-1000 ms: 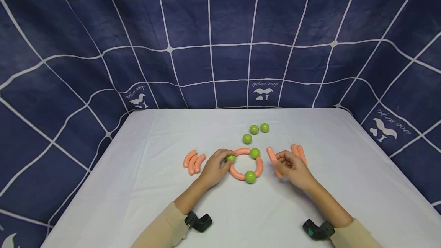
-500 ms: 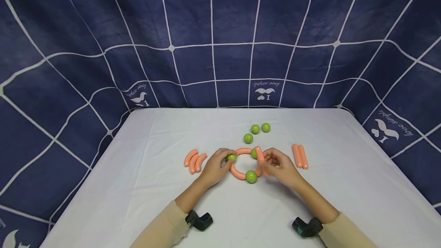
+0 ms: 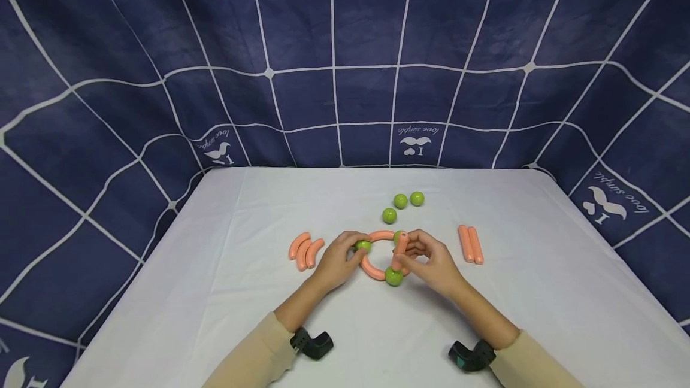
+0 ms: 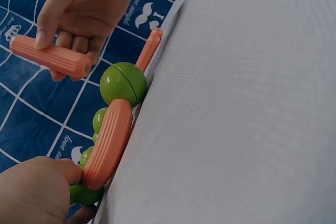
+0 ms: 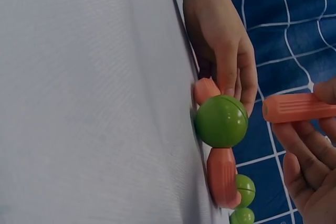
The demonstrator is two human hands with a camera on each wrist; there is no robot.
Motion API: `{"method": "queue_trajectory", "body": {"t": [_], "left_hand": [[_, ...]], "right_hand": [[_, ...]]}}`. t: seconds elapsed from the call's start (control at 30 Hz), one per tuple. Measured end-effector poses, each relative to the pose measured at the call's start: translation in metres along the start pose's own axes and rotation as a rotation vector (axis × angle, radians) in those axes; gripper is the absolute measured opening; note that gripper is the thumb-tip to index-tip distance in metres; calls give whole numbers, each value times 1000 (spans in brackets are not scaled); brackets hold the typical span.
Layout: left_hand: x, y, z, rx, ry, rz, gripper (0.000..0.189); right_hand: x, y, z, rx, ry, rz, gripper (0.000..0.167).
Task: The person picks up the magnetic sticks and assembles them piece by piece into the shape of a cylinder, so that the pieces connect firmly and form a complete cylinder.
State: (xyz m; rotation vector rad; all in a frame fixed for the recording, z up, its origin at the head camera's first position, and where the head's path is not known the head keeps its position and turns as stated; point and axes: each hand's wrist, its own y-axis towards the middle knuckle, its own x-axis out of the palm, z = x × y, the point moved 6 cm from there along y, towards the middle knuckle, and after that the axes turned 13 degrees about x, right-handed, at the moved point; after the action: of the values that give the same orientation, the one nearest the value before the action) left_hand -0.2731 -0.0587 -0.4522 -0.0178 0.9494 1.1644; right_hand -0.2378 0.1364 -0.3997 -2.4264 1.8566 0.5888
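Observation:
On the white table lies a ring of curved orange pieces [image 3: 372, 269] joined by green balls, one at the front [image 3: 393, 276] and another at the back [image 3: 399, 236], partly covered. My left hand [image 3: 336, 261] holds the ring's left green ball [image 3: 363, 246] between thumb and fingers. Over the ring's right side, my right hand [image 3: 435, 265] pinches a straight orange ribbed stick [image 4: 52, 56]. That stick stands nearly upright, raised off the table, its lower end apart from the front ball in both wrist views. The right curved piece is mostly hidden in the head view.
Several loose curved orange pieces [image 3: 305, 251] lie left of my left hand. Two straight orange sticks [image 3: 471, 244] lie side by side to the right. Three green balls [image 3: 400, 201] sit behind the ring. A dark blue checked cloth [image 3: 361, 94] hangs beyond the table.
My right hand has carried the straight stick leftward from beside the ring to above its right side, turning it more upright. My left hand stays on the left ball.

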Motion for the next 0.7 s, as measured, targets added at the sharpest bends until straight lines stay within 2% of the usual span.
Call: {"method": "queue_trajectory", "body": {"t": [0.17,0.53,0.7], "left_hand": [[-1,1,0,6,4,2,25],[-2,0,2,12,-1,2,25],[-1,0,0,9,-5,3,25]], "right_hand": [[1,-2,0,-26,-16,5,20],[4,-6,6,-27,-75,20,23],[4,-7,8,-31,-95,-4,29]]}}
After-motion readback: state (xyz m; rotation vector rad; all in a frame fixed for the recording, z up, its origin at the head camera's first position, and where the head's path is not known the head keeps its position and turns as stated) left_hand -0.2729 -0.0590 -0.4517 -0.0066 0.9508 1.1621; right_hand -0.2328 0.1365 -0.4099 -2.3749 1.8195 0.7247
